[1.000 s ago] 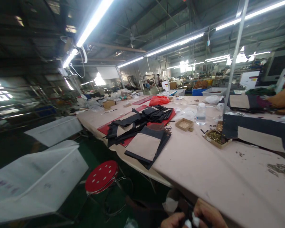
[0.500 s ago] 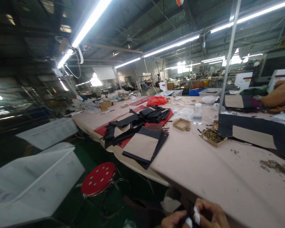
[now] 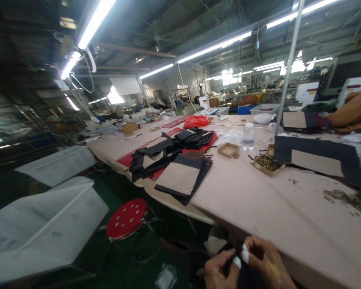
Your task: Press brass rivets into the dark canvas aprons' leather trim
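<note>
At the bottom, right of centre, the left hand (image 3: 221, 269) and right hand (image 3: 265, 259) are close together, both pinching dark fabric (image 3: 246, 277). A red stool (image 3: 128, 218) stands at lower left.

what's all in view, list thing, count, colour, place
table: one, pinkish, centre to right
fabric pieces: several, black and beige, on table
plastic heap: one, red, behind them
bottle: one, clear, on table
small boxes: three, tan, near bottle
metal bits: many, brassy, table's right
stool: one, red, beside table
bins: two, white, lower left
lights: several, white, overhead
heaped cloth: one, brown, far right
distant clutter: uncounted, mixed colours, background
dark cloth: one, black, between hands
left hand: one, white-wrapped digit, bottom, on dark cloth
right hand: one, white-wrapped digit, bottom, on dark cloth
</note>
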Motion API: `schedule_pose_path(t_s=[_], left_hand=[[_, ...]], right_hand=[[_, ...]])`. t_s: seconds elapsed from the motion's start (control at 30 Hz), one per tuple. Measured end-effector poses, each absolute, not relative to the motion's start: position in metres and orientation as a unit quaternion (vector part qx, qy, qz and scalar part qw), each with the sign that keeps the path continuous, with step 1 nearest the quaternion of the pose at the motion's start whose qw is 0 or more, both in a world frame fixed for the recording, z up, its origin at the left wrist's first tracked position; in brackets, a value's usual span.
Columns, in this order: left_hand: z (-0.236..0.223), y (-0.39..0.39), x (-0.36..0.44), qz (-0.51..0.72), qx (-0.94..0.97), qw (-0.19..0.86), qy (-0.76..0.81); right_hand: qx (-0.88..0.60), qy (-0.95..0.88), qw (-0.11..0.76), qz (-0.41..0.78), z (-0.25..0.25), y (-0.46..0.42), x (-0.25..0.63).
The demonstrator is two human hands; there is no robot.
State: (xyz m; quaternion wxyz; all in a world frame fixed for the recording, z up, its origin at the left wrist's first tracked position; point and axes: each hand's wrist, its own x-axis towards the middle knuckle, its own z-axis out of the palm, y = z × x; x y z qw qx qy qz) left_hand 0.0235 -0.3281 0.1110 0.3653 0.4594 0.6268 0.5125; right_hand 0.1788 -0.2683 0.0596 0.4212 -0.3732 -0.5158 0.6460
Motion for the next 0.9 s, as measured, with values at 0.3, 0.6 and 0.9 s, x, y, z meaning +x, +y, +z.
schedule_pose_path(t_s=[0.3,0.6,0.9], left_hand=[[0.110,-0.324,0.036,0.520,0.370,0.449,0.625],[0.113,-0.325,0.039,0.548,0.340,0.492,0.585],[0.096,-0.325,0.035,0.567,0.258,0.539,0.567]], right_hand=[[-0.380,-0.663,0.531,0.366,0.078,-0.291,0.177],[-0.380,-0.719,0.516,0.269,0.076,-0.294,0.173],[-0.446,-0.604,0.504,0.426,0.072,-0.293,0.176]])
